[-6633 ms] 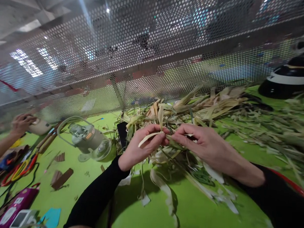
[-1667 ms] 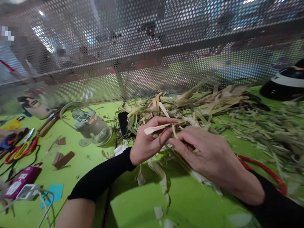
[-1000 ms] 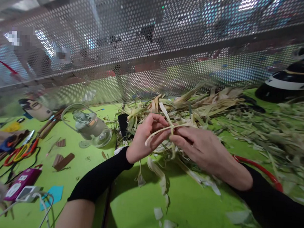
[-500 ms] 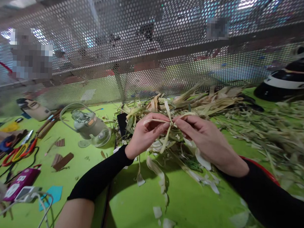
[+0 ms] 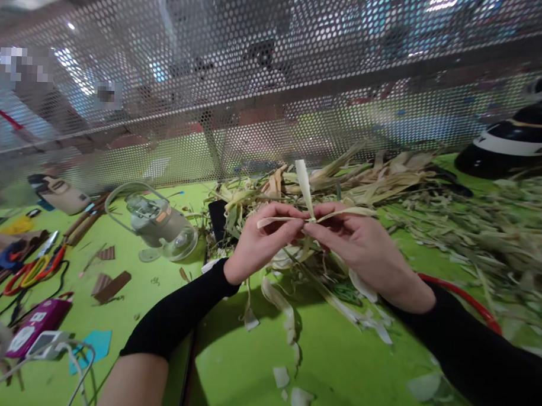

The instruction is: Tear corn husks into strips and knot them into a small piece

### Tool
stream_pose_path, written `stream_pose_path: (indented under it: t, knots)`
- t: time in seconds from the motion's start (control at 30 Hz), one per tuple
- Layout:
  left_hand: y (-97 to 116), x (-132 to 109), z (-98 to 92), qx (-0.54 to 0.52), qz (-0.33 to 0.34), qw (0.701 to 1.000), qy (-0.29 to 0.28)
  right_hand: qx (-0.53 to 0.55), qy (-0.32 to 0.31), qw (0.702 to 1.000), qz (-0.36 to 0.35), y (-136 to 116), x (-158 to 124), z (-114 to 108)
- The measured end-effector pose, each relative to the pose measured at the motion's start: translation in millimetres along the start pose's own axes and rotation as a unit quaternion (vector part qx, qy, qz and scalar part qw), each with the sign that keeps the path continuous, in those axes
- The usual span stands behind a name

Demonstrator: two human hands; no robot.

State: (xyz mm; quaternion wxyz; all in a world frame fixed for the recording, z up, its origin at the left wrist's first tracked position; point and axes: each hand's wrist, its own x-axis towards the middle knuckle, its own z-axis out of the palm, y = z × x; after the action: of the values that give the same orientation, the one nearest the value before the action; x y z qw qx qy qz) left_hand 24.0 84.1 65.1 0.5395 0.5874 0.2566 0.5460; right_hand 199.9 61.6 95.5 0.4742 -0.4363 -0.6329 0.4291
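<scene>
Since the pale strips (image 5: pixel 307 195) look like thin, narrow corn husk, I judge them nearly weightless, springy enough to stand unsupported yet soft enough to bend round one another. They are between the two hands, held above the counter (image 5: pixel 229 373) and in front of the heap of husks (image 5: pixel 387 177), crossing at a small junction by the fingertips. One end rises almost upright, one points out over the left hand (image 5: pixel 260 244), and one reaches over the right hand (image 5: pixel 373 257); what runs beneath the fingers is hidden from me.

I see the left hand closed in a pinch, thumb against fingertips, just beside the junction. The right hand pinches too, thumb and forefinger at its other side. Which strand each one grips I cannot tell.

I would expect husk like this to split lengthwise under a hard tug, and any damp stretch to slip, so I favour a flat, light pinch close to the junction, with the pull along the fibres. The loose ends look too whippy to steer by, and a sharp twist could crease the crossing. To the left I have a dark flat slab (image 5: pixel 216 222) and a handled vessel (image 5: pixel 150 222), both apart from the strips.
</scene>
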Motion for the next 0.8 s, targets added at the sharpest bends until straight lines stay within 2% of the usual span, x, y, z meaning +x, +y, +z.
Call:
stream_pose_path:
  t: [0.17, 0.37, 0.57, 0.73, 0.8]
  knots:
    - [4.2, -0.4, -4.6, -0.001, 0.006, 1.000, -0.005, -0.080, 0.038, 0.993, -0.076, 6.3, -0.9, -3.3]
    - [12.5, -3.5, -5.1, -0.002, 0.001, 1.000, -0.020, -0.091, 0.099, 0.984, -0.114, 9.2, -1.7, -2.4]
    - [16.3, -2.5, -7.8, -0.008, -0.001, 0.999, -0.046, -0.081, 0.110, 0.985, -0.103, 2.1, -3.2, -3.8]
    - [14.5, 3.8, -12.2, -0.092, -0.052, 0.994, -0.020, -0.021, 0.107, 0.992, -0.063, -3.2, -0.7, -9.4]
    - [11.8, 4.1, -10.8, -0.100, -0.077, 0.992, -0.028, 0.016, 0.108, 0.993, -0.048, -2.7, 0.2, -9.9]
